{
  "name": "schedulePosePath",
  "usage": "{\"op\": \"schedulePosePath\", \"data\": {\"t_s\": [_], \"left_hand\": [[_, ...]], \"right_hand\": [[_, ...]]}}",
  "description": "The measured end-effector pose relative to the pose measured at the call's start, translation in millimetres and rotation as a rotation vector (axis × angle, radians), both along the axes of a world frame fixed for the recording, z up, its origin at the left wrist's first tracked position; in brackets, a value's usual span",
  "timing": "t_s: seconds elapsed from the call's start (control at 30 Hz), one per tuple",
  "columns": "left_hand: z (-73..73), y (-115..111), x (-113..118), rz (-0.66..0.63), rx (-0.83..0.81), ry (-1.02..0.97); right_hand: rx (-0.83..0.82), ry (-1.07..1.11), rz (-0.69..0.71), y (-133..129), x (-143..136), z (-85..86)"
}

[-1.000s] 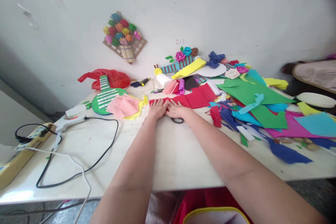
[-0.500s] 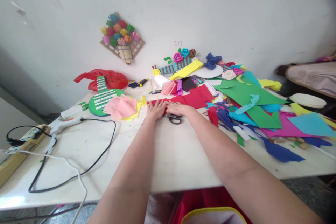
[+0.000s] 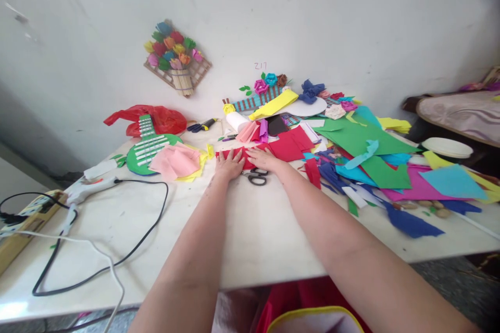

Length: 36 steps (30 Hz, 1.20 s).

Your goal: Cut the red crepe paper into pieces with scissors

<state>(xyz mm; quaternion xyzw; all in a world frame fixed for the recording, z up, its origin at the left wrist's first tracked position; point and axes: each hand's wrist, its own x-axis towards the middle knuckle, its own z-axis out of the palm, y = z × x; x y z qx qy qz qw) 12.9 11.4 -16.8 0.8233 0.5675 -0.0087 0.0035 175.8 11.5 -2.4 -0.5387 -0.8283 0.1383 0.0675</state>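
Note:
A strip of red crepe paper (image 3: 252, 152) lies flat across the table in front of me. My left hand (image 3: 230, 165) rests on its left part with fingers spread. Just beside it, my right hand (image 3: 262, 158) lies flat on the strip, fingers stretched toward the left. Black-handled scissors (image 3: 258, 178) sit on the table below the hands, their blades hidden under the paper and fingers. More red paper (image 3: 291, 144) continues to the right of my right hand. Pink crepe paper (image 3: 176, 161) lies to the left, over yellow paper.
A green guitar-shaped craft (image 3: 146, 148), a red plastic bag (image 3: 167, 120) and a glue gun (image 3: 89, 187) with looping cables are on the left. Coloured paper scraps, including a large green sheet (image 3: 359, 140), cover the right side. A power strip (image 3: 31, 229) lies at the left edge.
The hands have moved slightly apart, and more red paper shows between and around the fingers. The view has shifted a little to the right.

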Motion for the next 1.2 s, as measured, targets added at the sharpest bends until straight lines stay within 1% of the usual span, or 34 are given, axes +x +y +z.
{"op": "schedulePosePath", "data": {"t_s": [0.07,0.2,0.43,0.57,0.77,0.9,1.0,1.1,1.2], "left_hand": [[3.0,-3.1,1.8,0.037,-0.033,0.007],[7.4,-7.6,4.3,0.095,-0.052,-0.004],[8.1,-8.5,2.8,0.04,-0.042,-0.044],[8.5,-9.2,1.9,0.052,-0.042,-0.03],[8.3,-8.9,1.6,0.049,-0.038,-0.026],[8.3,-9.3,1.0,0.073,-0.035,-0.03],[7.9,-9.9,0.6,0.045,-0.033,-0.029],[7.1,-10.6,0.5,0.045,-0.03,-0.033],[6.3,-10.7,0.6,0.055,-0.025,-0.043]], "right_hand": [[-0.067,-0.057,0.016,-0.9,2.3,-1.2],[-0.081,-0.07,0.038,-2.4,6.5,0.0],[-0.086,-0.052,0.063,1.3,10.4,-0.4],[-0.099,-0.02,0.082,3.5,12.9,-0.9],[-0.152,0.042,0.08,1.6,13.6,4.2],[-0.149,0.057,0.088,0.6,14.4,5.2],[-0.142,0.074,0.093,-0.8,15.3,6.4],[-0.136,0.091,0.1,-3.7,15.9,9.4],[-0.128,0.113,0.065,-6.9,16.6,12.1]]}}
